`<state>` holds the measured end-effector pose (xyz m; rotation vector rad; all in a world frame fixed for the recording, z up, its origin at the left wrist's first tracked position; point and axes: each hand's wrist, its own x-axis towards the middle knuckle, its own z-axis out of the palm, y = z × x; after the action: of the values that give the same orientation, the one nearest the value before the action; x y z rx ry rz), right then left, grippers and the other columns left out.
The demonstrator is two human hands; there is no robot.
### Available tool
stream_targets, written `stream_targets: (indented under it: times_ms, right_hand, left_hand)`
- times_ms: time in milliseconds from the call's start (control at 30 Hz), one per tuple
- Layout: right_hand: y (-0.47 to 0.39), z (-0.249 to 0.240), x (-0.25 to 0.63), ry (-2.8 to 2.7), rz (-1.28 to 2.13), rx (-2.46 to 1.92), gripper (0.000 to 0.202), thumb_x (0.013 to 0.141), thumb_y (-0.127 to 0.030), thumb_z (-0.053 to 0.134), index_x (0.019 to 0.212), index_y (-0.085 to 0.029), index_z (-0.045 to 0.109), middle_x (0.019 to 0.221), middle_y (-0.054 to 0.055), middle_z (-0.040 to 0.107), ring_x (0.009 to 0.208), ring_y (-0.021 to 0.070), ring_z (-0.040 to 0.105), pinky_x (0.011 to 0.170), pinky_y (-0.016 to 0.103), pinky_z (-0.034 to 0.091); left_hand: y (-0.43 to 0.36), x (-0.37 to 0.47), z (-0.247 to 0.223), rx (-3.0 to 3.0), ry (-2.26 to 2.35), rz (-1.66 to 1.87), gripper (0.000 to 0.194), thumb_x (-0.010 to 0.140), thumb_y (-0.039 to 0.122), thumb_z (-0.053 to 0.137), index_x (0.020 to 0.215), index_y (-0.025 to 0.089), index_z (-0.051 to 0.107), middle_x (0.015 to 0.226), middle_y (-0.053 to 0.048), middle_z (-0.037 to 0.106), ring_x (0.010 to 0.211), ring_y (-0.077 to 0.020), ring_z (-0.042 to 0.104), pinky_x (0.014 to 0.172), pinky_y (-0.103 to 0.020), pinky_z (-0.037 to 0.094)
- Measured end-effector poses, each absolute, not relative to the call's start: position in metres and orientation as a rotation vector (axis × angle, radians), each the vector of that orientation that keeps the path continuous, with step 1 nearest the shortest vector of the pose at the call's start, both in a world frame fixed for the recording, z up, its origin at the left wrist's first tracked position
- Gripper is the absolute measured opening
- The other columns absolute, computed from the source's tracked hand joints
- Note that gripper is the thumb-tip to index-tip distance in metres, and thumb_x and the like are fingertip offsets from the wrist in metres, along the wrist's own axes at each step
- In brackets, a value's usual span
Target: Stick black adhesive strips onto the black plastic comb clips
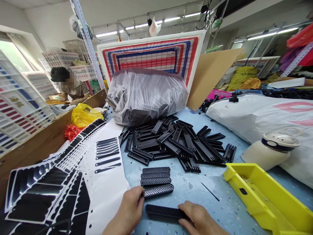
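My left hand [129, 209] is closed, thumb and finger pinching the left end of a black textured plastic strip [158, 191] that lies on the blue table. Just beyond it, several more textured strips [156, 175] lie side by side in a stack-like row. Closer to me, another black plastic strip [162, 211] has its right end gripped by my right hand [195, 217]. Behind the row spreads a loose pile of black plastic strips [176, 140], some showing a textured face and some a hollow, slotted side.
Left of my hands lie a white backing sheet [107, 195] bearing slim black stickers [107, 150] and fanned black sticker sheets [36, 195]. A yellow bin [266, 195] and a cream bottle [266, 150] stand right. A grey plastic bag [149, 94] sits behind; a person [70, 86] works far left.
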<state>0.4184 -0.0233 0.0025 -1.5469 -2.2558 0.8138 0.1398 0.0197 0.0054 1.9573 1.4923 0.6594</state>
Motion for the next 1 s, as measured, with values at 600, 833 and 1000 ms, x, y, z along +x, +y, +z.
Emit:
stream_targets:
  times_ms: [600, 833, 1000]
  right_hand:
    - [0.089, 0.03, 0.379, -1.503, 0.71, -1.537, 0.064, 0.085, -0.072, 0.039, 0.078, -0.019, 0.073, 0.082, 0.01, 0.076, 0.084, 0.0308, 0.069, 0.078, 0.04, 0.054]
    - [0.072, 0.005, 0.353, -1.419, 0.797, -1.496, 0.077, 0.082, -0.082, 0.033, 0.075, -0.019, 0.076, 0.082, 0.011, 0.077, 0.089, 0.0318, 0.071, 0.082, 0.04, 0.055]
    - [0.04, 0.007, 0.351, -1.396, 0.825, -1.513, 0.069, 0.082, -0.08, 0.04, 0.071, -0.022, 0.075, 0.076, 0.009, 0.076, 0.081, 0.0307, 0.07, 0.075, 0.038, 0.055]
  left_hand:
    - [0.059, 0.177, 0.0, 1.233, 1.565, 1.263, 0.05, 0.092, 0.043, 0.042, 0.127, 0.014, 0.061, 0.137, -0.014, 0.062, 0.132, -0.0278, 0.053, 0.113, -0.041, 0.038]
    - [0.05, 0.181, -0.01, 1.15, 1.505, 1.267, 0.047, 0.091, 0.044, 0.041, 0.117, 0.014, 0.067, 0.129, -0.014, 0.066, 0.126, -0.0287, 0.057, 0.113, -0.042, 0.039]
    - [0.024, 0.182, -0.01, 1.168, 1.471, 1.264, 0.049, 0.093, 0.051, 0.038, 0.107, 0.016, 0.07, 0.12, -0.012, 0.071, 0.12, -0.0293, 0.06, 0.109, -0.041, 0.042]
